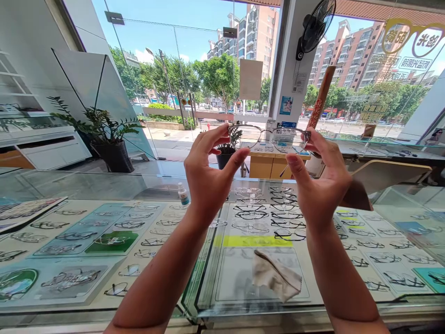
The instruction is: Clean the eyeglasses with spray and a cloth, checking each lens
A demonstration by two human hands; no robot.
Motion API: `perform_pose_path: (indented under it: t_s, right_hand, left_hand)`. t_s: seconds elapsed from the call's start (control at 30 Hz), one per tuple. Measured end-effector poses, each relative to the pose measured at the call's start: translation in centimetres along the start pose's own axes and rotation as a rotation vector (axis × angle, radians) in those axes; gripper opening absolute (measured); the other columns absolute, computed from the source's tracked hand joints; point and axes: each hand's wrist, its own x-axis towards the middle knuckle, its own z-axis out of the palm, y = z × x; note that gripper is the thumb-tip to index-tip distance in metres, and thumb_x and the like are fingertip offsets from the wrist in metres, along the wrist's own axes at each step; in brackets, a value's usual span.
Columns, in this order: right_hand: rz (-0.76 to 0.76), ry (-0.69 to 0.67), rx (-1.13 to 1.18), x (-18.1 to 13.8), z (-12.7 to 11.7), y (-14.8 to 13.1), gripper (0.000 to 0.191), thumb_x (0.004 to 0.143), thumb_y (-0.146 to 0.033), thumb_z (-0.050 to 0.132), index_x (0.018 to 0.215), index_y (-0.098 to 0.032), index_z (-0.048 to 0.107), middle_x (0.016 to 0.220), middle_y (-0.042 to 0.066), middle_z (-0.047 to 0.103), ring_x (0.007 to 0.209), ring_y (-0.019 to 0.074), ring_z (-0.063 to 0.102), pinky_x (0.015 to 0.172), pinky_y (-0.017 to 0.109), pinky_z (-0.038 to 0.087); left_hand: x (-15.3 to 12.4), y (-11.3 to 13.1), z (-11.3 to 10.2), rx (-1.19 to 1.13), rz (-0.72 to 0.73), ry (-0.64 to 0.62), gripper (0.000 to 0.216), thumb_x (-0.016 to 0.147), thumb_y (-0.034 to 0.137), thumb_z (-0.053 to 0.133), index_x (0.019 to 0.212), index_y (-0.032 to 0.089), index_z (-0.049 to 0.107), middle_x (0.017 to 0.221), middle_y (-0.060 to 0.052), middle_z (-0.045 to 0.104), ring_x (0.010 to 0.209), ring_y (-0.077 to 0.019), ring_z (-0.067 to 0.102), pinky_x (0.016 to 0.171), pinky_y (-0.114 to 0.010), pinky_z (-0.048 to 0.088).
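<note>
I hold a pair of thin metal-framed glasses [269, 138] up at chest height, in front of the shop window. My left hand [208, 174] pinches the left end of the frame between thumb and fingers. At the right end, my right hand [318, 178] grips the frame the same way. Both lenses are clear and the street shows through them. Below my hands lies a crumpled beige cleaning cloth [274, 274] on the glass counter [194, 306].
The glass counter displays several rows of glasses [274, 218] under its top. A small dropper bottle [183, 194] stands on it near my left wrist. A potted plant [104, 134] is at the back left, a wall fan [314, 28] above right.
</note>
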Motion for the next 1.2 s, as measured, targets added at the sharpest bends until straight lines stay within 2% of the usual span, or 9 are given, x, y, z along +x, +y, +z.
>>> perform_pose_path:
  t_s: [0.43, 0.6, 0.87, 1.2]
  right_hand:
    - [0.047, 0.010, -0.006, 0.14, -0.24, -0.39, 0.051, 0.096, -0.051, 0.072, 0.143, -0.031, 0.065, 0.126, 0.010, 0.073, 0.116, 0.0333, 0.071, 0.105, 0.063, 0.058]
    - [0.147, -0.043, 0.075, 0.23, 0.05, -0.28, 0.047, 0.095, -0.050, 0.072, 0.139, -0.033, 0.068, 0.128, 0.008, 0.073, 0.114, 0.0305, 0.071, 0.105, 0.060, 0.058]
    - [0.268, -0.172, 0.156, 0.32, 0.41, 0.34, 0.044, 0.093, -0.048, 0.072, 0.131, -0.026, 0.074, 0.124, 0.009, 0.078, 0.103, 0.0259, 0.075, 0.101, 0.055, 0.059]
    - [0.269, -0.197, 0.131, 0.26, 0.47, 0.47, 0.045, 0.093, -0.048, 0.071, 0.130, -0.024, 0.073, 0.127, 0.010, 0.078, 0.102, 0.0259, 0.076, 0.102, 0.056, 0.058]
  left_hand:
    - [-0.01, -0.10, 0.12, 0.002, -0.019, -0.028, 0.049, 0.086, 0.050, 0.086, 0.127, 0.027, 0.073, 0.117, -0.008, 0.076, 0.106, -0.0231, 0.075, 0.084, -0.035, 0.061]
    - [-0.08, 0.13, 0.01, 0.094, 0.001, 0.031, 0.049, 0.084, 0.052, 0.086, 0.123, 0.027, 0.071, 0.115, -0.006, 0.075, 0.101, -0.0218, 0.073, 0.082, -0.036, 0.059]
    - [-0.14, 0.55, -0.25, 0.242, 0.125, 0.110, 0.054, 0.083, 0.056, 0.086, 0.123, 0.026, 0.068, 0.116, -0.007, 0.070, 0.099, -0.0227, 0.069, 0.082, -0.038, 0.057]
    - [-0.19, 0.74, -0.31, 0.226, 0.117, 0.105, 0.055, 0.082, 0.057, 0.086, 0.126, 0.028, 0.069, 0.122, -0.008, 0.068, 0.104, -0.0243, 0.067, 0.087, -0.040, 0.059]
